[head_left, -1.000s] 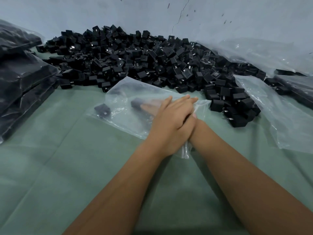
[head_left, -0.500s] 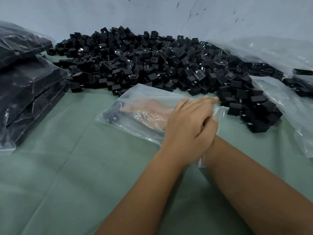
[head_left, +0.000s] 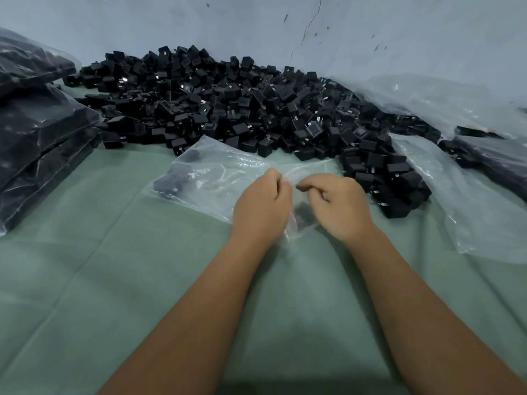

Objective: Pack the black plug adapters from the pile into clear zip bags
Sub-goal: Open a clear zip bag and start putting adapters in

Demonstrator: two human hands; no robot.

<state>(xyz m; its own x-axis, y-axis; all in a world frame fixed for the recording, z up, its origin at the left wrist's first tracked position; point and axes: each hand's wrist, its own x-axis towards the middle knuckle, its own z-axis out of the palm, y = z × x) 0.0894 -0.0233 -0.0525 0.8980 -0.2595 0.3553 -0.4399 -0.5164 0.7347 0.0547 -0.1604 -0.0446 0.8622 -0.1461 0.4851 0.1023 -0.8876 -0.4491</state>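
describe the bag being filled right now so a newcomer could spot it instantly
Start at the big pile of black adapters along the wall, then come down onto the green cloth. The clear bag lies just in front, pinched by the left hand and right hand. Unlike the other bags, it's nearly empty.

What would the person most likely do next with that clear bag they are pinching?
Probably pull the mouth open. Both hands, left hand and right hand, pinch the clear bag at its near end, it holds only a few adapters, and the pile is still large.
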